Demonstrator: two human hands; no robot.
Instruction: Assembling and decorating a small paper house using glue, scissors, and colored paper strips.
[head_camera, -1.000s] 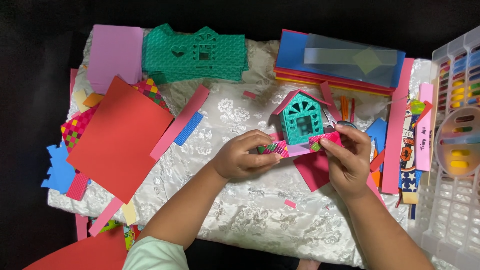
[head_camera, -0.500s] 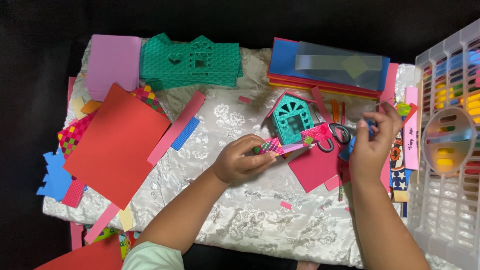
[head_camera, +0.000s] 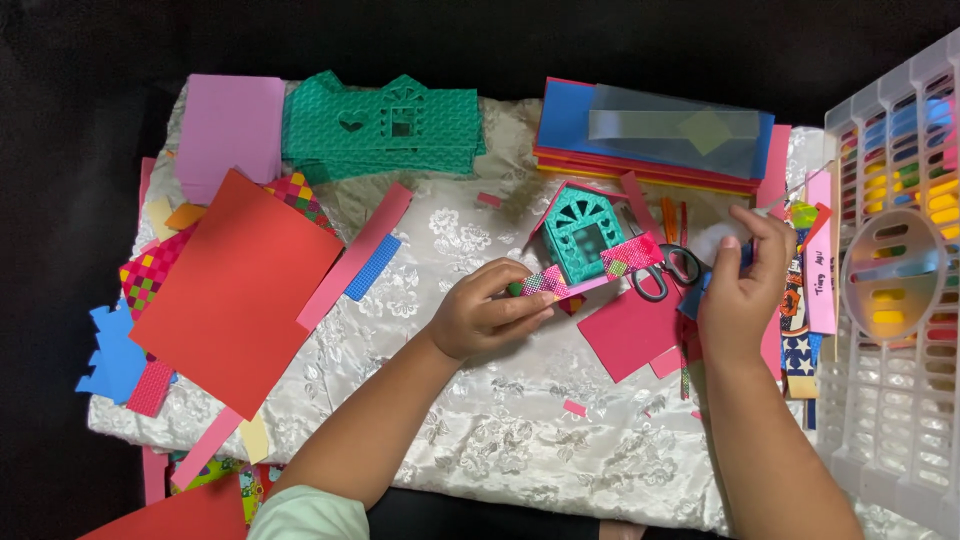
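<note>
Landmark: the small teal paper house (head_camera: 583, 235), stood on the white patterned cloth (head_camera: 480, 420) that covers the desk; every place below is given from it

Left hand (head_camera: 487, 318): curled closed just left of and below the house, with a glittery pink strip (head_camera: 548, 283) pinched between thumb and fingers; the strip's far end is seen touching the house's base

Right hand (head_camera: 738, 290): raised to the right of the house, fingers partly closed about a small white piece (head_camera: 712, 240); what that piece is cannot be told

Scissors (head_camera: 662, 272): laid just right of the house, handles toward the right hand, on a pink sheet (head_camera: 630, 335)

Risk, strip: it could be pulled loose or creased if the left hand's pinch is shifted, since only 1 end is held

Risk, house: being light card, it could be tipped or dragged over the slippery cloth by a tug on the strip

Risk, scissors: they could be knocked by the right hand, as they lie directly under its path back to the house

Risk, scraps: loose cuttings below the house could be swept off the cloth by either forearm

Container, white slotted basket (head_camera: 880, 400): stood well right of the house; coloured pieces in yellow, blue, green and red are seen through its slots, their kind not clear

Container, clear round tub (head_camera: 893, 270): held inside the basket, with yellow and blue pieces in it

Stack: blue and red sheets (head_camera: 570, 125) above and right of the house, under a clear sleeve
</note>
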